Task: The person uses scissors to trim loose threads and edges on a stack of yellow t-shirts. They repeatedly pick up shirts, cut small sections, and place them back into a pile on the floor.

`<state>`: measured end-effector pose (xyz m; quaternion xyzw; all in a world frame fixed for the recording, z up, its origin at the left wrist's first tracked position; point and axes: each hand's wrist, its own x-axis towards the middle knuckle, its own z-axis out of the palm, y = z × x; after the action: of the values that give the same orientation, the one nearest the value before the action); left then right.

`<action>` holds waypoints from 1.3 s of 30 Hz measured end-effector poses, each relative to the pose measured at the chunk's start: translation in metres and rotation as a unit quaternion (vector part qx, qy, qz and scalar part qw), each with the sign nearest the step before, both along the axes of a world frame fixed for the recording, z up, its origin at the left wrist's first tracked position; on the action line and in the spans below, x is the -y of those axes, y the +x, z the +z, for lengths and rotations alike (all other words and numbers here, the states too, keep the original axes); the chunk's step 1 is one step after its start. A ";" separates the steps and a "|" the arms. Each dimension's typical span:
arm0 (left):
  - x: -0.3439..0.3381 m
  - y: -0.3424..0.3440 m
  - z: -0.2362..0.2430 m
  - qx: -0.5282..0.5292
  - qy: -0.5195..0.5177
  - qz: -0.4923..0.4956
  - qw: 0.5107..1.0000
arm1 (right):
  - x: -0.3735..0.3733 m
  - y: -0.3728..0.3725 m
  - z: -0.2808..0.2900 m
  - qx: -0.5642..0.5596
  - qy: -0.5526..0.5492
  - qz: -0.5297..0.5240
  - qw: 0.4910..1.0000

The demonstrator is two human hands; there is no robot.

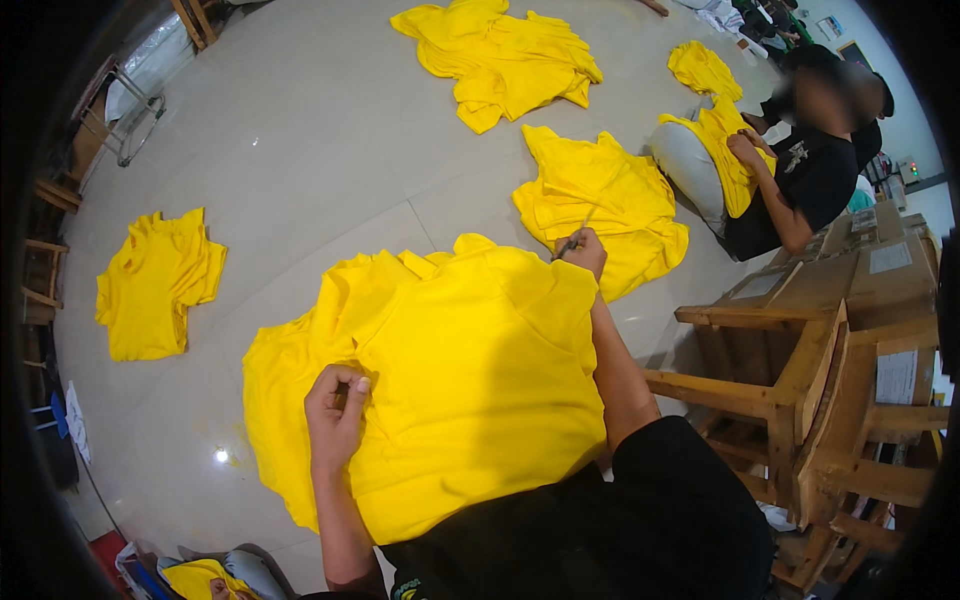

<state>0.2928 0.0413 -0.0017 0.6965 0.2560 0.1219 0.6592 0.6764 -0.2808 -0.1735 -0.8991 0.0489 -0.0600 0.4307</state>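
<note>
A yellow shirt [470, 370] is spread over my lap, with more bunched yellow fabric [280, 400] beneath its left side. My left hand [338, 405] grips the shirt's left edge with curled fingers, thumb uppermost. My right hand [582, 250] reaches out past the shirt's upper right, closed on a small dark metal tool [569, 243], apparently snips; the forearm is partly covered by the fabric. Just beyond that hand, a loose pile of yellow shirts [600, 180] lies on the tiled floor.
Stacked yellow shirts [145, 300] lie left, another pile [500, 55] farther back. At right, a co-worker [800, 190] holds yellow fabric beside another person, near cardboard boxes [860, 270] and wooden frames [730, 395]. A metal rack [135, 120] stands upper left. Another person's lap [240, 575] shows lower left.
</note>
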 end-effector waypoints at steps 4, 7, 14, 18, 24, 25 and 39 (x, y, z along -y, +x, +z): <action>-0.002 0.000 -0.005 0.008 -0.024 0.000 1.000 | 0.031 -0.011 0.035 -0.027 0.273 0.027 0.961; -0.003 0.004 -0.001 0.008 -0.021 0.000 1.000 | 0.048 -0.020 0.076 0.004 0.288 0.061 0.956; -0.005 0.001 -0.001 0.013 -0.021 0.009 1.000 | -0.012 -0.052 0.190 -0.014 0.227 0.196 0.954; -0.002 -0.007 0.005 -0.013 -0.010 0.026 1.000 | -0.034 -0.041 0.209 0.013 0.218 0.231 0.948; 0.000 -0.011 0.000 0.030 -0.027 0.044 0.998 | 0.008 0.016 0.215 0.071 0.167 0.147 0.972; 0.000 -0.008 0.003 0.029 -0.024 0.042 0.998 | 0.032 0.034 0.200 0.080 0.135 0.114 0.981; -0.010 0.012 -0.007 -0.007 -0.086 0.076 0.993 | 0.206 0.303 0.207 0.138 -0.314 -0.077 0.936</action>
<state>0.3048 0.0515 -0.0092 0.6164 0.3224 0.1450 0.7036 0.9797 -0.4868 0.0337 -0.9650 0.0367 -0.2289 0.1226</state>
